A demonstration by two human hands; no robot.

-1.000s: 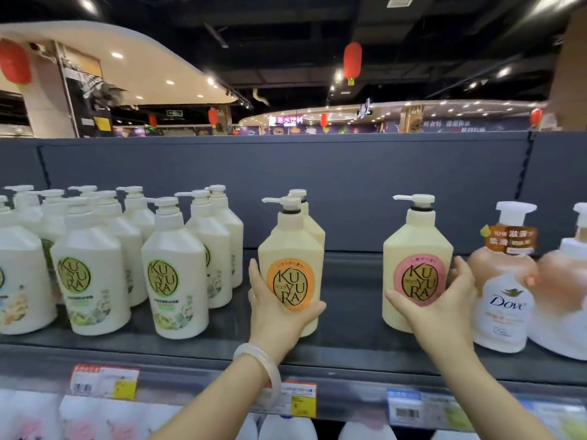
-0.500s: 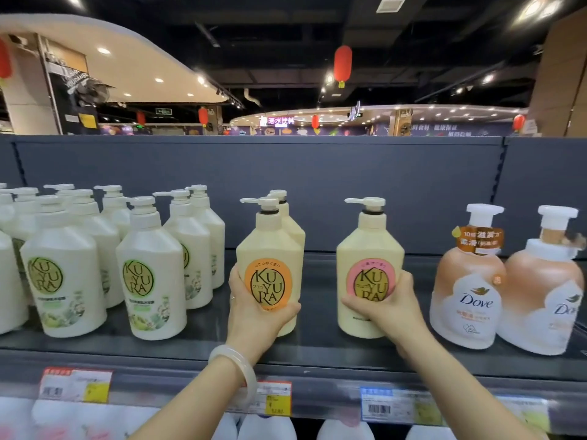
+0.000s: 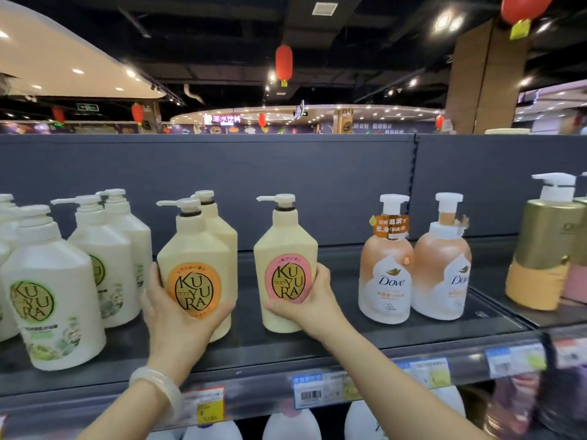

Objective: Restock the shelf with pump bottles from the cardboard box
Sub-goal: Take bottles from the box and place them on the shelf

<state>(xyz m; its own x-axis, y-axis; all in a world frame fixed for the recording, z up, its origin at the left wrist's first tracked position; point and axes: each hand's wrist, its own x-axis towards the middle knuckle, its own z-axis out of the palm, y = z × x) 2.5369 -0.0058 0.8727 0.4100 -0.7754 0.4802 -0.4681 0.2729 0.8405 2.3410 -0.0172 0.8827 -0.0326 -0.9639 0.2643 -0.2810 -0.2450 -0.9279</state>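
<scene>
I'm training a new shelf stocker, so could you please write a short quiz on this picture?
1. True or false: the left hand holds the orange-label bottle.
2. The right hand is on which bottle? A) Dove B) pink-label bottle C) gold bottle
3. Fill in: just right of the pink-label bottle stand two ____ bottles.

Key: 1 true; 2 B; 3 Dove.

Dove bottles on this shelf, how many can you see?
2. One Dove bottle with an orange neck tag stands right of the pink-label Kuyura bottle; the second Dove bottle touches its right side. More could hide behind them.
</scene>
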